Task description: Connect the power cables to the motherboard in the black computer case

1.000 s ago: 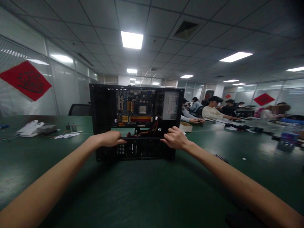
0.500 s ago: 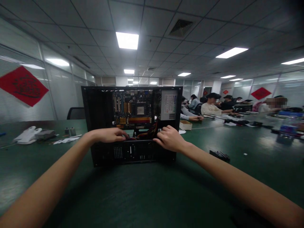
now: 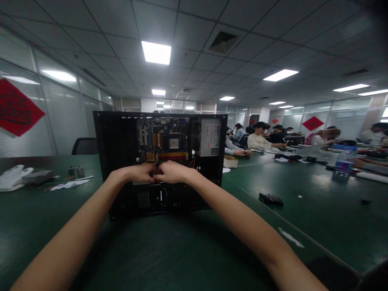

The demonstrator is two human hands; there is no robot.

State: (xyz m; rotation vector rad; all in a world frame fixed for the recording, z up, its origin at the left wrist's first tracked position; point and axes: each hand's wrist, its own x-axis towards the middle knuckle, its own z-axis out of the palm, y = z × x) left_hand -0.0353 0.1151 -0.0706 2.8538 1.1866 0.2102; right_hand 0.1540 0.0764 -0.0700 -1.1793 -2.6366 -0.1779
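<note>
A black computer case (image 3: 100, 141) lies open towards me on the green table (image 3: 169, 250). Inside it are a motherboard (image 3: 178, 131) with a square silver processor (image 3: 173, 143) and, at the upper right, a grey power supply (image 3: 209, 135). My left hand (image 3: 140, 173) reaches into the case below the motherboard, fingers bent and closed. My right hand (image 3: 174, 171) is beside it, fingertips meeting those of the left. Both seem to pinch something small and dark, but fingers hide what it is.
On the left are a white plastic bag (image 3: 13, 176), a grey box (image 3: 38, 176) and paper (image 3: 69, 184). To the right lie a black part (image 3: 270, 199), a small carton (image 3: 230, 161) and a water bottle (image 3: 345, 161). Several people sit at work further back.
My right hand has moved left from the case's right part to meet my left hand. The view has shifted, so the case appears slightly further left.
</note>
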